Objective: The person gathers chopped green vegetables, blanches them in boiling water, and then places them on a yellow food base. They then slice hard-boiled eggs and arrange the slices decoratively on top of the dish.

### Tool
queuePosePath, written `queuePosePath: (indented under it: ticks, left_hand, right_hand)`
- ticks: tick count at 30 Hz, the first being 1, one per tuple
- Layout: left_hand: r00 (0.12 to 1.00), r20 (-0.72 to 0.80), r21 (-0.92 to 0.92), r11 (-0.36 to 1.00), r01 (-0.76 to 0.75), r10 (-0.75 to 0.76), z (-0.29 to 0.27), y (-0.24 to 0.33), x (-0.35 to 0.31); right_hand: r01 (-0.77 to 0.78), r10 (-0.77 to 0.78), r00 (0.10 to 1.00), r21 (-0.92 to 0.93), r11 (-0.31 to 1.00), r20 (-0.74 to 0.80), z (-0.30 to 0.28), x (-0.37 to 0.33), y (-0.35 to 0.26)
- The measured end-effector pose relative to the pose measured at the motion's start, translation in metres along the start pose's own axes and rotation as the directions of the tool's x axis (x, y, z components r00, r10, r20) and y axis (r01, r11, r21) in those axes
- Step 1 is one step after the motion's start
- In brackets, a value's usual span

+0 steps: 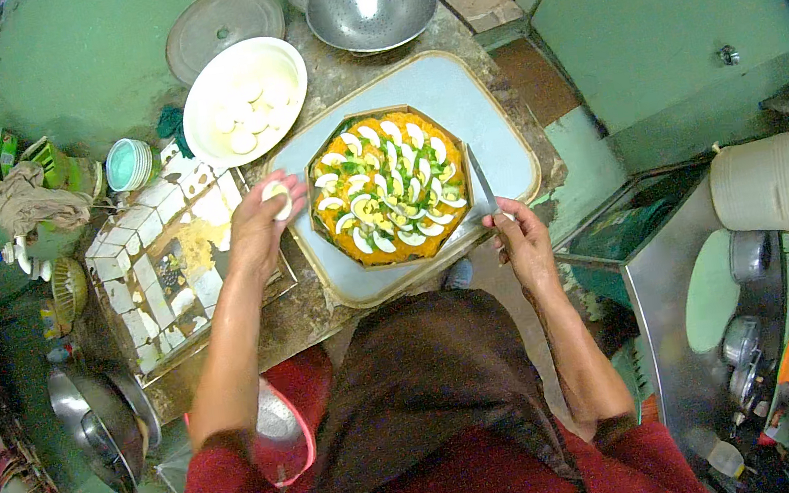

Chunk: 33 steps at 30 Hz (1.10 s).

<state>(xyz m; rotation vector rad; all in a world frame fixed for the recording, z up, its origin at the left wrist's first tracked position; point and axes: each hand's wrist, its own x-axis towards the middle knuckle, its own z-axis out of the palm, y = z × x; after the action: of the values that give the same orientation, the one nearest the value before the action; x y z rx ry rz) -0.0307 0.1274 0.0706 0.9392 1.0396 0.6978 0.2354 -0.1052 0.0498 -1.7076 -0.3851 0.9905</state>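
Note:
My left hand (266, 218) is closed on a boiled egg piece (278, 200), held just left of an octagonal tray of food. My right hand (519, 231) grips a knife (482, 180) by its handle, its blade pointing away from me along the tray's right side. The dish (388, 187) has an orange-yellow top covered with egg slices and green bits. It rests on a pale blue serving board (487, 112) with a light rim. Beyond my left hand, a white basin (205, 132) leans toward me with several boiled egg pieces (253, 115) in it.
A metal colander (371, 8) and a round lid (223, 30) stand at the back. On the left are a tiled sink (145, 281), stacked green bowls (131, 164) and a cloth (35, 201). A metal-topped unit (671, 309) with pots is at right; a red bucket (310, 400) sits below.

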Motion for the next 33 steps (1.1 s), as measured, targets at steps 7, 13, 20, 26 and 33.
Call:
queuePosePath:
  ticks: [7, 13, 20, 26, 33]
  left_hand:
    - [0.908, 0.325, -0.272, 0.894, 0.357, -0.264, 0.009, -0.042, -0.058]
    - [0.969, 0.227, -0.029, 0.993, 0.111, -0.102, 0.061, -0.025, -0.033]
    - [0.957, 0.064, 0.413, 0.866, -0.283, 0.282, 0.101, 0.048, 0.115]
    - [0.848, 0.36, 0.851, 0.236, -0.47, 0.39, 0.148, 0.065, 0.267]
    - [0.963, 0.269, 0.963, 0.018, -0.269, 0.031, 0.167, 0.028, 0.329]
  right_hand:
    - [0.31, -0.319, 0.947, -0.39, 0.867, 0.043, 0.014, 0.082, -0.044]
    - [0.687, -0.64, 0.647, -0.679, 0.257, 0.413, 0.058, 0.231, -0.151]
    - [0.589, -0.368, 0.722, -0.799, -0.118, 0.586, 0.126, 0.344, -0.166]
    - [0.844, -0.742, 0.522, -0.38, 0.378, 0.421, 0.028, 0.329, -0.155]
    - [0.479, -0.392, 0.867, -0.301, 0.824, 0.307, -0.079, 0.264, -0.074]
